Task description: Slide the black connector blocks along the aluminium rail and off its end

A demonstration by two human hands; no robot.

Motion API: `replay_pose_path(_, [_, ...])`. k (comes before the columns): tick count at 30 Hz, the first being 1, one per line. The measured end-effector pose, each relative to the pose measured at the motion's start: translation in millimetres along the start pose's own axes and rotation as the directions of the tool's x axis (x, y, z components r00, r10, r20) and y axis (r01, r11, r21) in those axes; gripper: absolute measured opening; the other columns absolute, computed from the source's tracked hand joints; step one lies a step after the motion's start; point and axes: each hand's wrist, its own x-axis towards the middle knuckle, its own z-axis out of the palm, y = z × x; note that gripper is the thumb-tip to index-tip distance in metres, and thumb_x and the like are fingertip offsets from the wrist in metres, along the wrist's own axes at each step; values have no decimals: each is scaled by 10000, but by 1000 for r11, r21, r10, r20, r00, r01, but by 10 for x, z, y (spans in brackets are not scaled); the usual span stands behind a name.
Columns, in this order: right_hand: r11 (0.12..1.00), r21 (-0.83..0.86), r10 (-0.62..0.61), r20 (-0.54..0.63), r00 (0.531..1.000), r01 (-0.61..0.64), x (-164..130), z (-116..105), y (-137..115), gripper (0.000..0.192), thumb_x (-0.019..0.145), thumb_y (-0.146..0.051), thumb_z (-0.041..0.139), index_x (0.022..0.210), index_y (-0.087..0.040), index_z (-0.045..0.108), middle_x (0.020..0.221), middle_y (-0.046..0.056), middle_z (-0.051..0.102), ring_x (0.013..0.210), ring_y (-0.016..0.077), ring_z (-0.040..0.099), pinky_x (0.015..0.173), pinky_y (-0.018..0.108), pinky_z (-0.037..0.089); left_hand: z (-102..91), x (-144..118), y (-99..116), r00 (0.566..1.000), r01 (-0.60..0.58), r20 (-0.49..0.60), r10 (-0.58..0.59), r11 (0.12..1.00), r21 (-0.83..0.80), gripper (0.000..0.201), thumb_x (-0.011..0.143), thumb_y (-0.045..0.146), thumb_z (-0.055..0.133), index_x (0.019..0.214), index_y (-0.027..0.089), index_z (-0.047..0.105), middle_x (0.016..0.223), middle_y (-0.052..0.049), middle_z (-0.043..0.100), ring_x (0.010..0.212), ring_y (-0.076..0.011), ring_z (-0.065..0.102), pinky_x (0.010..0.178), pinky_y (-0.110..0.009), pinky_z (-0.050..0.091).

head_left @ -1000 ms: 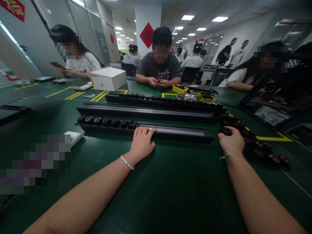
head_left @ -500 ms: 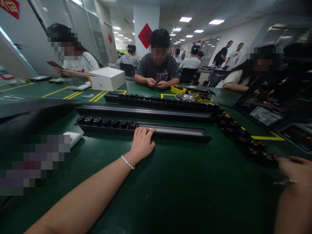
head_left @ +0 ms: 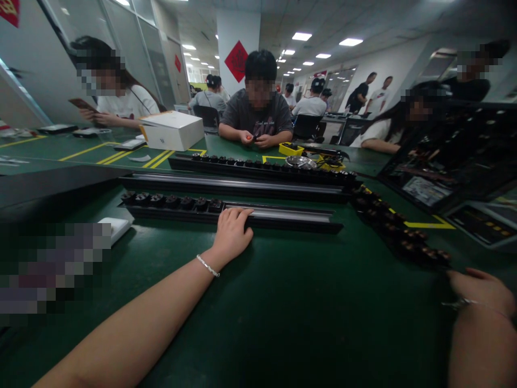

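Head view: left hand (head_left: 231, 233) flat, open-palmed on nearest rail (head_left: 283, 216); right hand (head_left: 480, 291) loosely open beside sockets (head_left: 420, 245).

- Long black rails on counter (head_left: 258, 302): 3 — near (head_left: 283, 220), middle (head_left: 242, 186), far (head_left: 262, 168)
- White box (head_left: 173, 131): 1
- Yellow tray (head_left: 291, 149): 1
- Near rail, fitted black parts (head_left: 173, 201): 6

The left arm stretches from seven o'clock toward the centre, a thin bracelet at the wrist; the left hand (head_left: 231, 233) lies palm down, fingers (head_left: 236, 214) curled forward. The right hand (head_left: 482, 291) sits at four o'clock, wrist braceleted, fingers loosely bent, pointing left.
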Motion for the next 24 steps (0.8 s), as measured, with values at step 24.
replay_pose_path(24, [387,180,-899,294,326,905,-2326,756,-1720,378,896,-343,332,1109,-206,613,1226,96,597,1146,252,506,1034,511,270,0,30,-130,977,205,-88,-196,972,116,426,752,262,507,1162,163,565,1312,-101,517,1365,-380,205,1116,-576,170])
